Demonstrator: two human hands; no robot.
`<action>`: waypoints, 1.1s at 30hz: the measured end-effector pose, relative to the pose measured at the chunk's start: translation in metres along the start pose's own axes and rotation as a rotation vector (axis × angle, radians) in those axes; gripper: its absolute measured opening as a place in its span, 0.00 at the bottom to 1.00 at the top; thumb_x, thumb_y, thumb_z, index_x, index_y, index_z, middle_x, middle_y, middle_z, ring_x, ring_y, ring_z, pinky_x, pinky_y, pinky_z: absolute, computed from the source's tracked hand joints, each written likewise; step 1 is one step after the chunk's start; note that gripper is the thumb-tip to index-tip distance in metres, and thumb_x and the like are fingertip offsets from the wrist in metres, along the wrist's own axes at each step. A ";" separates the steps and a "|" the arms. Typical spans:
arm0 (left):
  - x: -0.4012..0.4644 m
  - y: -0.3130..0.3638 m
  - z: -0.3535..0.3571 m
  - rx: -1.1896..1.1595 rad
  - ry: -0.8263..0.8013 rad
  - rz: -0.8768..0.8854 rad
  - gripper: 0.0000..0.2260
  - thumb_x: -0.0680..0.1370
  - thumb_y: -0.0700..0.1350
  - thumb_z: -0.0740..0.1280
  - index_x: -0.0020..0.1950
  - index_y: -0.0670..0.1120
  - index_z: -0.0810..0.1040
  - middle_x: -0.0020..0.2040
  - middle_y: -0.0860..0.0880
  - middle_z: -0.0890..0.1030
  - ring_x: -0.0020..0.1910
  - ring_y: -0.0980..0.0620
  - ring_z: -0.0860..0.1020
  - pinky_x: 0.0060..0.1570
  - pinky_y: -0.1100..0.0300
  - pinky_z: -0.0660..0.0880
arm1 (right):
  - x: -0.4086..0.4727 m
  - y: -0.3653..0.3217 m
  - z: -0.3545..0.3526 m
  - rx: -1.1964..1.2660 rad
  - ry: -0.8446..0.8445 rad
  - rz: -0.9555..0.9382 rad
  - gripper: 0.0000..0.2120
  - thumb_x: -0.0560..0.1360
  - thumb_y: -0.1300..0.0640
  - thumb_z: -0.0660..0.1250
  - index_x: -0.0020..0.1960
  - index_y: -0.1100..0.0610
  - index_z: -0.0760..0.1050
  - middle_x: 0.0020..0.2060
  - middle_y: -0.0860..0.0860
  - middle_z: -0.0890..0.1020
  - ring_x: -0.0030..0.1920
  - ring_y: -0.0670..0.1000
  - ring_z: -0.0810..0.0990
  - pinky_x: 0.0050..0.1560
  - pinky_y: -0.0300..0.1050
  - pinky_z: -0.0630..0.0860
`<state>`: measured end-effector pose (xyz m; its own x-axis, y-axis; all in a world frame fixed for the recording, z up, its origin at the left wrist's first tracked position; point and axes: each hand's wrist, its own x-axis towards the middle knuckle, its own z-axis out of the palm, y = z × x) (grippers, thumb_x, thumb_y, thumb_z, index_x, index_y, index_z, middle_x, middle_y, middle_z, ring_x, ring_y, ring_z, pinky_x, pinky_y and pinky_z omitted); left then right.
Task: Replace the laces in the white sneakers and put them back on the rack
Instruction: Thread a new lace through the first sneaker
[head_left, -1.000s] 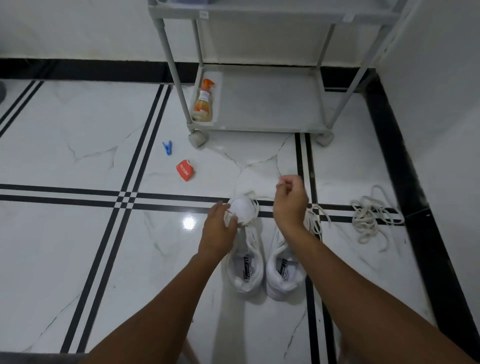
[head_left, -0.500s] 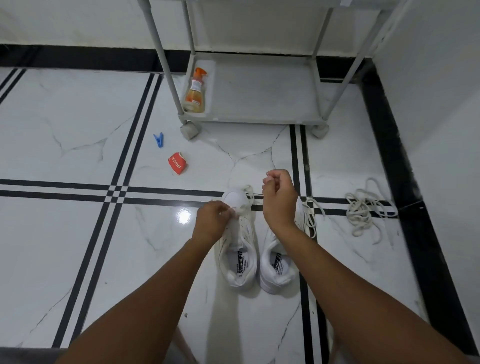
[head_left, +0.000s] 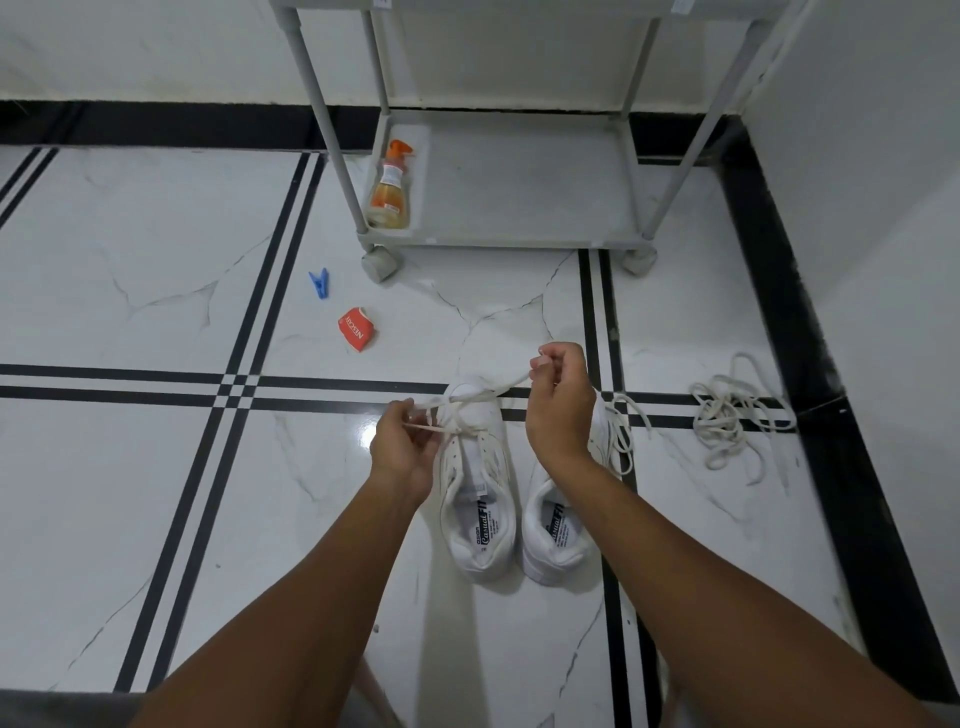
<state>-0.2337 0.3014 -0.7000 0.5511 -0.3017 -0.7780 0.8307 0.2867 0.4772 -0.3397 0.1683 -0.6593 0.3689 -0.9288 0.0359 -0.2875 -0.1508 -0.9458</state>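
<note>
Two white sneakers stand side by side on the tiled floor, toes pointing away from me. Over the left sneaker (head_left: 480, 499), my left hand (head_left: 405, 449) pinches one end of its white lace (head_left: 470, 397). My right hand (head_left: 561, 402) is raised above the toe and pinches the other end, so the lace runs taut between both hands. The right sneaker (head_left: 553, 535) lies partly under my right forearm, with a loose lace (head_left: 621, 431) spilling off its right side. The grey rack (head_left: 519, 176) stands behind the shoes.
A tangled pile of off-white laces (head_left: 727, 415) lies on the floor to the right. An orange spray bottle (head_left: 390, 189) sits on the rack's bottom shelf. A blue clothespin (head_left: 319, 284) and a red crumpled packet (head_left: 356, 328) lie left of the rack. A wall closes the right side.
Both hands have drawn apart, pulling the lace ends out to either side over the left sneaker's toe. The view has tilted down slightly.
</note>
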 end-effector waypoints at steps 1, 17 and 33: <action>0.000 0.001 -0.001 0.031 -0.013 -0.008 0.09 0.77 0.43 0.67 0.38 0.46 0.71 0.37 0.48 0.74 0.40 0.50 0.75 0.58 0.52 0.76 | 0.001 -0.001 -0.001 0.002 0.019 -0.002 0.05 0.83 0.61 0.59 0.53 0.54 0.73 0.41 0.46 0.79 0.42 0.47 0.79 0.41 0.41 0.75; -0.028 0.016 0.029 0.756 -0.334 0.184 0.20 0.70 0.49 0.69 0.54 0.34 0.80 0.30 0.47 0.67 0.31 0.51 0.65 0.45 0.55 0.72 | -0.011 0.004 0.019 -0.173 -0.791 0.512 0.09 0.77 0.60 0.66 0.57 0.58 0.79 0.41 0.52 0.80 0.33 0.47 0.72 0.27 0.37 0.66; -0.032 0.070 0.029 0.132 -0.031 0.262 0.12 0.76 0.51 0.72 0.39 0.48 0.72 0.32 0.50 0.70 0.28 0.54 0.66 0.37 0.60 0.72 | 0.037 0.001 -0.019 0.305 -0.157 0.775 0.10 0.78 0.59 0.59 0.42 0.58 0.77 0.41 0.54 0.79 0.41 0.51 0.78 0.40 0.43 0.74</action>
<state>-0.1908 0.3044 -0.6301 0.7488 -0.2615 -0.6090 0.6616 0.2384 0.7110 -0.3430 0.1269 -0.6524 0.2910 -0.6706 -0.6824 -0.2666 0.6281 -0.7310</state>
